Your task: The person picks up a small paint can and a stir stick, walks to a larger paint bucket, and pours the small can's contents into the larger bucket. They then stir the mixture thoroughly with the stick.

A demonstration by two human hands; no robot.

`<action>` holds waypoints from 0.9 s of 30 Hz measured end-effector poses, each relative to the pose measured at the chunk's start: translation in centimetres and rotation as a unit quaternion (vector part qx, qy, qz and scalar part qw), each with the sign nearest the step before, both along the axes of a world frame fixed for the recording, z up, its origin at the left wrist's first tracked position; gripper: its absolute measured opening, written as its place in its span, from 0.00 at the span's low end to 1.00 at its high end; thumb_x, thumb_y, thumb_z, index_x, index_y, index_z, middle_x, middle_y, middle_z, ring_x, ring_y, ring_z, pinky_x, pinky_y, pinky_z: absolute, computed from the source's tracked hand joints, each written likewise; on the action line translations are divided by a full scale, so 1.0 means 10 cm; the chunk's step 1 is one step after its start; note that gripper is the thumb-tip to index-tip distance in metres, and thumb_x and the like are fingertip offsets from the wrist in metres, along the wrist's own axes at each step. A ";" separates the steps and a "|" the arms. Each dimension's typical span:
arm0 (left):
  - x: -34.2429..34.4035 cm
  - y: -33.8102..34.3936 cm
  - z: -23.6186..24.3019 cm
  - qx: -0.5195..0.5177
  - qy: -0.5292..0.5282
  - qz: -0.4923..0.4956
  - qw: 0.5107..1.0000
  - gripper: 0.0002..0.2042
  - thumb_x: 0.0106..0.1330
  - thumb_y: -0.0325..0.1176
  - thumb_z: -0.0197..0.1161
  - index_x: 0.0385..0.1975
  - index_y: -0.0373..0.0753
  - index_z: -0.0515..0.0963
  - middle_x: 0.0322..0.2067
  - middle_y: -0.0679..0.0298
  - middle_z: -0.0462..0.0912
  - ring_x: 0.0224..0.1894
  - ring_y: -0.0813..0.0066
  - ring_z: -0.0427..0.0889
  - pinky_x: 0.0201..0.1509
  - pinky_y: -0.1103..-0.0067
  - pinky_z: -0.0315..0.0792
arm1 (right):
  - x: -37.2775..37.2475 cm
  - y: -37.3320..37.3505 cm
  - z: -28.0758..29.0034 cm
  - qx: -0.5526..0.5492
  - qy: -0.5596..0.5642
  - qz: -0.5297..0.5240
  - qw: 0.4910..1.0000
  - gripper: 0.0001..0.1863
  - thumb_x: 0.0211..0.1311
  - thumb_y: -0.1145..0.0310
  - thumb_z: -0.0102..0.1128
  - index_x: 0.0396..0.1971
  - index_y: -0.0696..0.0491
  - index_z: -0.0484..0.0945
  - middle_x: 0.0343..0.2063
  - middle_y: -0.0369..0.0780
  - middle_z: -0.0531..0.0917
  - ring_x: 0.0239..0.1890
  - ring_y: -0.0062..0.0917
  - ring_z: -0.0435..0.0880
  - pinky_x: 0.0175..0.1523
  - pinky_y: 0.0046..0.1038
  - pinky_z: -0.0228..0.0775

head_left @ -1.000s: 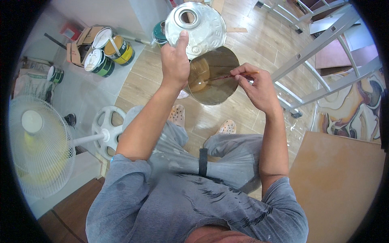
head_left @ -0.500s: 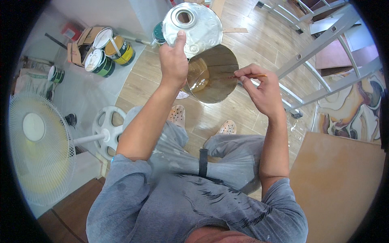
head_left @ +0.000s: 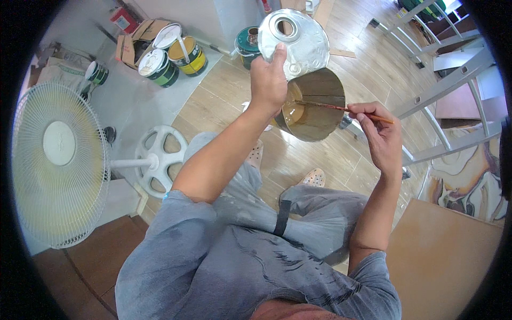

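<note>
A metal can [head_left: 324, 120] is tilted in front of me, its mouth facing me. Amber liquid [head_left: 293, 111] shines inside it. The silvery round lid [head_left: 309, 45], with a ringed hole, stands bent up at the can's far rim. My left hand [head_left: 269, 82] is closed on the lid and the can's left edge, thumb on top of the lid; its other fingers are hidden. Between the fingers of my right hand [head_left: 381, 141] is a thin wooden stick [head_left: 326, 107], reddish brown along its far part. Its far end reaches into the can at the liquid.
Paint buckets [head_left: 188, 56] and a cardboard box [head_left: 127, 49] stand at the far left, a green bucket [head_left: 246, 45] behind the lid. A white fan [head_left: 60, 160] is at left. Aluminium ladders [head_left: 453, 80] lean at right, above a brown board [head_left: 442, 261].
The stick has gone deeper into the can, from near its right rim to the liquid. The whole view has shifted, with the can and both hands now further right in it.
</note>
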State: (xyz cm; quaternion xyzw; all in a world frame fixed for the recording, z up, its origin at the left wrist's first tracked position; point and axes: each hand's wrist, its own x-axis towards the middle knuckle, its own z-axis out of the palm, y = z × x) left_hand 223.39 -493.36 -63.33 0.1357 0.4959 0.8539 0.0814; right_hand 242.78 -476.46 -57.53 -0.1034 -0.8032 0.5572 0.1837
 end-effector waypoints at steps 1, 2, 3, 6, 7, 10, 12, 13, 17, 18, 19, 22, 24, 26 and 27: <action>0.00 -0.01 0.00 -0.003 0.000 0.005 1.000 0.20 0.85 0.41 0.57 0.58 0.27 0.81 0.50 0.59 0.88 0.49 0.76 0.83 0.57 0.74 0.76 | 0.01 0.02 0.00 0.020 -0.048 0.018 0.998 0.07 0.74 0.77 0.64 0.45 0.62 0.88 0.37 0.39 0.92 0.42 0.21 0.88 0.52 0.26 0.80; -0.01 -0.02 -0.01 -0.006 0.001 0.009 1.000 0.20 0.85 0.41 0.57 0.58 0.26 0.81 0.50 0.59 0.88 0.49 0.76 0.82 0.57 0.74 0.76 | 0.02 0.08 -0.02 0.041 -0.096 0.035 0.994 0.08 0.75 0.77 0.64 0.46 0.62 0.88 0.38 0.40 0.92 0.42 0.21 0.88 0.52 0.27 0.80; -0.02 -0.03 -0.01 -0.009 0.001 0.012 1.000 0.20 0.85 0.41 0.57 0.58 0.26 0.81 0.50 0.59 0.88 0.49 0.76 0.82 0.57 0.74 0.76 | 0.03 0.10 -0.02 0.061 -0.143 0.052 0.986 0.08 0.75 0.77 0.64 0.46 0.62 0.88 0.39 0.40 0.92 0.43 0.21 0.88 0.53 0.27 0.80; -0.02 0.01 0.01 0.008 0.005 0.022 1.000 0.20 0.85 0.40 0.56 0.59 0.26 0.81 0.51 0.59 0.88 0.50 0.76 0.82 0.58 0.74 0.75 | -0.01 0.00 0.01 -0.032 0.012 0.018 0.999 0.08 0.75 0.76 0.64 0.48 0.62 0.88 0.40 0.39 0.91 0.44 0.21 0.88 0.53 0.26 0.79; -0.02 0.00 0.01 0.003 -0.002 0.024 1.000 0.20 0.85 0.40 0.56 0.59 0.26 0.81 0.51 0.59 0.88 0.50 0.75 0.82 0.59 0.74 0.75 | -0.01 0.04 0.00 0.004 -0.041 0.041 0.998 0.08 0.76 0.75 0.64 0.48 0.62 0.88 0.40 0.39 0.91 0.44 0.21 0.88 0.53 0.26 0.79; -0.04 -0.01 0.00 0.004 -0.022 0.025 0.999 0.20 0.85 0.40 0.56 0.59 0.26 0.81 0.52 0.58 0.88 0.51 0.75 0.82 0.59 0.73 0.75 | 0.00 0.11 -0.02 0.044 -0.098 0.065 0.992 0.09 0.77 0.74 0.64 0.47 0.63 0.87 0.40 0.39 0.91 0.44 0.21 0.88 0.53 0.26 0.80; -0.04 0.00 0.00 0.030 -0.034 0.024 0.999 0.20 0.85 0.40 0.57 0.60 0.26 0.80 0.53 0.58 0.87 0.52 0.74 0.83 0.60 0.73 0.75 | -0.03 0.04 -0.02 -0.021 -0.001 0.024 0.999 0.09 0.77 0.73 0.64 0.45 0.64 0.87 0.39 0.39 0.91 0.43 0.22 0.88 0.52 0.27 0.80; -0.05 -0.01 -0.01 0.020 -0.029 0.021 0.999 0.20 0.85 0.39 0.57 0.60 0.26 0.80 0.53 0.58 0.87 0.52 0.74 0.83 0.60 0.73 0.75 | -0.02 0.05 -0.01 -0.004 -0.036 0.036 0.999 0.09 0.77 0.73 0.63 0.45 0.64 0.87 0.39 0.40 0.91 0.43 0.22 0.88 0.52 0.27 0.80; -0.05 -0.03 0.00 0.005 -0.032 0.003 0.999 0.20 0.85 0.39 0.57 0.62 0.26 0.79 0.55 0.58 0.86 0.54 0.73 0.84 0.61 0.73 0.75 | -0.03 0.06 -0.03 -0.012 -0.038 0.032 0.999 0.09 0.78 0.73 0.63 0.45 0.63 0.87 0.39 0.39 0.91 0.43 0.22 0.88 0.52 0.27 0.80; -0.05 -0.01 0.01 0.009 -0.039 -0.004 0.999 0.20 0.85 0.38 0.57 0.62 0.26 0.78 0.56 0.57 0.86 0.54 0.72 0.84 0.61 0.73 0.75 | -0.03 0.03 -0.02 -0.010 0.006 0.022 1.000 0.09 0.78 0.73 0.63 0.45 0.63 0.87 0.39 0.39 0.91 0.42 0.22 0.88 0.52 0.27 0.80; -0.04 -0.01 0.00 0.008 -0.038 0.008 0.999 0.20 0.85 0.38 0.56 0.62 0.26 0.78 0.56 0.57 0.86 0.54 0.72 0.84 0.61 0.73 0.75 | -0.02 0.00 0.00 -0.008 0.049 0.015 0.999 0.09 0.78 0.72 0.63 0.45 0.63 0.87 0.39 0.39 0.90 0.42 0.22 0.88 0.51 0.27 0.80; -0.05 -0.02 0.00 0.016 -0.034 0.022 0.999 0.19 0.85 0.37 0.55 0.62 0.26 0.78 0.56 0.57 0.86 0.55 0.72 0.84 0.62 0.73 0.75 | -0.01 0.10 -0.03 0.034 -0.128 0.060 0.989 0.10 0.78 0.71 0.63 0.45 0.62 0.87 0.39 0.38 0.91 0.42 0.21 0.88 0.51 0.27 0.81; -0.05 -0.04 0.00 0.033 -0.027 0.007 0.999 0.19 0.86 0.37 0.54 0.63 0.27 0.78 0.56 0.57 0.86 0.56 0.71 0.84 0.62 0.72 0.75 | -0.01 0.05 -0.01 0.015 -0.066 0.040 0.997 0.10 0.78 0.70 0.63 0.45 0.62 0.87 0.39 0.38 0.91 0.43 0.21 0.87 0.51 0.27 0.80; -0.06 -0.02 0.00 0.043 -0.019 0.005 0.999 0.19 0.86 0.37 0.54 0.64 0.27 0.77 0.58 0.56 0.85 0.58 0.71 0.84 0.63 0.72 0.75 | -0.02 0.04 -0.01 0.006 -0.064 0.045 0.997 0.10 0.78 0.70 0.63 0.45 0.62 0.87 0.39 0.38 0.90 0.43 0.21 0.87 0.51 0.27 0.80; -0.06 -0.02 0.00 0.048 -0.015 0.004 0.999 0.20 0.86 0.37 0.54 0.64 0.27 0.77 0.59 0.56 0.85 0.58 0.71 0.83 0.64 0.72 0.75 | -0.01 0.07 0.00 0.009 -0.093 0.058 0.994 0.11 0.78 0.69 0.63 0.46 0.62 0.88 0.39 0.38 0.90 0.43 0.21 0.86 0.51 0.27 0.80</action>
